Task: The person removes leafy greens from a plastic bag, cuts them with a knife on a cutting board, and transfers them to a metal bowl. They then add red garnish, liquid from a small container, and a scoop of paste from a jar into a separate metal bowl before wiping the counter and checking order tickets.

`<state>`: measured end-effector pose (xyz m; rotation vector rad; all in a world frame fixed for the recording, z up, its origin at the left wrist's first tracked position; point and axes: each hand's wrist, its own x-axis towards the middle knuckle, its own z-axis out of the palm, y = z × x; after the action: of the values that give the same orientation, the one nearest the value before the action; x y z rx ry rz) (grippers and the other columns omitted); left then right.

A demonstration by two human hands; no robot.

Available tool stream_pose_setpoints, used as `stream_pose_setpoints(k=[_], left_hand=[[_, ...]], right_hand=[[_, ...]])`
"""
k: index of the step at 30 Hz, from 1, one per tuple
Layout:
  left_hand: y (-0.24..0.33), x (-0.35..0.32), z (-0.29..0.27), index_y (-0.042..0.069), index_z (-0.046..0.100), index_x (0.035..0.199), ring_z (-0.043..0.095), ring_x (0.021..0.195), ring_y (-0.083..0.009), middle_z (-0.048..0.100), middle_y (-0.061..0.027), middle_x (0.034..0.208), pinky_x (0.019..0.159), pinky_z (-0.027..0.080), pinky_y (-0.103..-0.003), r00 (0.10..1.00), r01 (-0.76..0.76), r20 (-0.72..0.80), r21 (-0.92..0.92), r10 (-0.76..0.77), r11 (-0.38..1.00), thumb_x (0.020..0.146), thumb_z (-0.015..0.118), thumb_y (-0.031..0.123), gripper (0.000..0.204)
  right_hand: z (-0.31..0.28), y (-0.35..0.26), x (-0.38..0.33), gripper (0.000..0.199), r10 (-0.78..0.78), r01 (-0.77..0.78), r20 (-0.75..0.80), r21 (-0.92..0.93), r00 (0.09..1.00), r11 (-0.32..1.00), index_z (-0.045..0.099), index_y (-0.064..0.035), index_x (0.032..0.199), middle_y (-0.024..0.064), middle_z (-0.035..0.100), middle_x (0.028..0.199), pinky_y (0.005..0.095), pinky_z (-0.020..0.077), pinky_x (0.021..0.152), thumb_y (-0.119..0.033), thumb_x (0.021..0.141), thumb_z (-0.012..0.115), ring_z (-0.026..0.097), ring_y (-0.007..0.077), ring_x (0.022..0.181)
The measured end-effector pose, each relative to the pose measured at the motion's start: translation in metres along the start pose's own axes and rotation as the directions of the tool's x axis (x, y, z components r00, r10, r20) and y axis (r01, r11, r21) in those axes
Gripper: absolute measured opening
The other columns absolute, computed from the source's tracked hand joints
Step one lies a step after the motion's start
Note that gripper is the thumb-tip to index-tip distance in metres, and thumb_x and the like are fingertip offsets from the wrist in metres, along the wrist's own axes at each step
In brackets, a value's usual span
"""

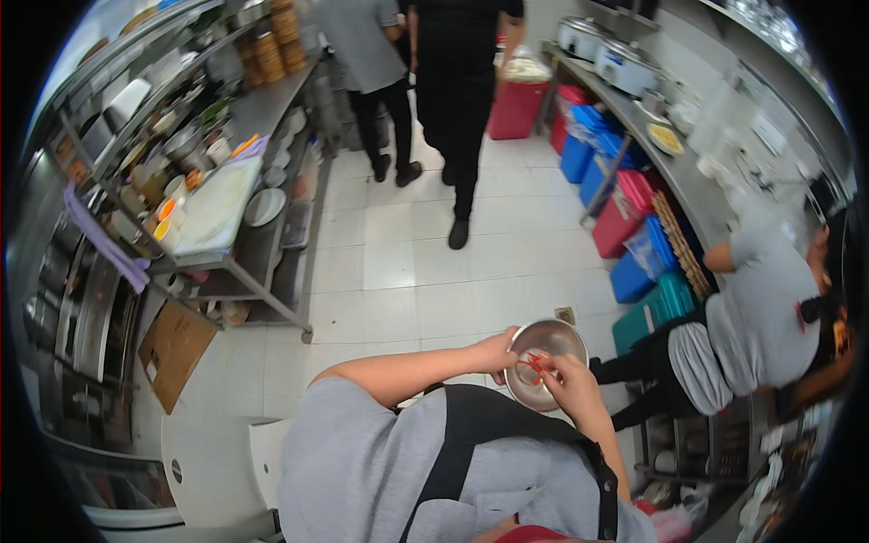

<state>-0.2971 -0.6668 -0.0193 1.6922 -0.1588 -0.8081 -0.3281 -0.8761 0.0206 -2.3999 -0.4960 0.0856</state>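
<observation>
A round steel bowl (572, 339) is held up in front of my body, tilted a little. On its left side my left hand (494, 351) is closed on the rim. My right hand (565, 376) reaches over the bowl from the right with its fingers pinched together on thin red strips (534, 361). More red and pale bits show at the bottom of the bowl, but they are too small to name. My right fingers hide part of the bowl's inside.
To the left, a steel table holds a white cutting board (215, 206), containers and pots. Red, blue and teal coolers (654, 312) line the right under a steel counter (674, 172). Two people stand ahead; another (760, 317) works at the right. Cardboard (178, 348) lies on the floor.
</observation>
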Motion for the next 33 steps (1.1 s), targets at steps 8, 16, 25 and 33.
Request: stream_pose_setpoints(k=[8, 16, 25, 33], left_hand=[[-0.031, -0.047, -0.115, -0.001, 0.02, 0.137, 0.067, 0.071, -0.0265, 0.052, -0.0236, 0.112, 0.05, 0.059, -0.03, 0.897, -0.09, -0.44, -0.267, -0.038, 0.96, 0.081, 0.045, 0.005, 0.062], [-0.047, -0.057, -0.176, 0.001, 0.019, 0.138, 0.065, 0.085, -0.0292, 0.049, -0.0215, 0.117, 0.055, 0.061, -0.034, 0.592, -0.257, -0.789, -0.379, -0.166, 0.889, 0.081, 0.044, 0.004, 0.062], [-0.031, -0.073, -0.235, 0.005, 0.023, 0.133, 0.065, 0.089, -0.0293, 0.049, -0.02, 0.119, 0.056, 0.061, -0.034, 0.206, -0.494, -0.927, -0.376, -0.314, 0.784, 0.082, 0.043, 0.004, 0.055], [-0.06, -0.116, -0.336, 0.005, 0.027, 0.13, 0.065, 0.086, -0.0277, 0.05, -0.019, 0.119, 0.057, 0.061, -0.035, 0.266, -0.419, -0.939, -0.316, -0.218, 0.851, 0.081, 0.041, 0.005, 0.051]], right_hand=[[0.052, -0.059, 0.185, 0.009, -0.459, 0.468, 0.245, 0.024, 0.854, 0.883, 0.066, -0.0058, 0.085, 0.0128, 0.059, 0.076, 0.0389, 0.0471, 0.061, -0.008, 0.078, 0.063, 0.06, 0.0297, 0.069], [0.101, -0.118, 0.316, 0.037, -0.8, 0.789, 0.39, 0.239, 0.457, 0.567, 0.06, -0.0138, 0.114, 0.0125, 0.053, 0.124, 0.0379, 0.0509, 0.079, -0.011, 0.078, 0.064, 0.062, 0.0289, 0.095], [0.029, -0.18, 0.428, 0.042, -0.913, 0.819, 0.136, 0.406, 0.384, 0.405, 0.059, -0.0107, 0.117, 0.0113, 0.055, 0.12, 0.0364, 0.0513, 0.078, -0.014, 0.076, 0.069, 0.061, 0.0279, 0.096], [-0.022, -0.233, 0.457, 0.065, -0.931, 0.907, -0.299, -0.298, 0.207, 0.297, 0.061, -0.0193, 0.124, 0.0199, 0.033, 0.146, 0.0466, 0.0127, 0.111, -0.062, 0.074, 0.061, 0.027, 0.035, 0.137]])
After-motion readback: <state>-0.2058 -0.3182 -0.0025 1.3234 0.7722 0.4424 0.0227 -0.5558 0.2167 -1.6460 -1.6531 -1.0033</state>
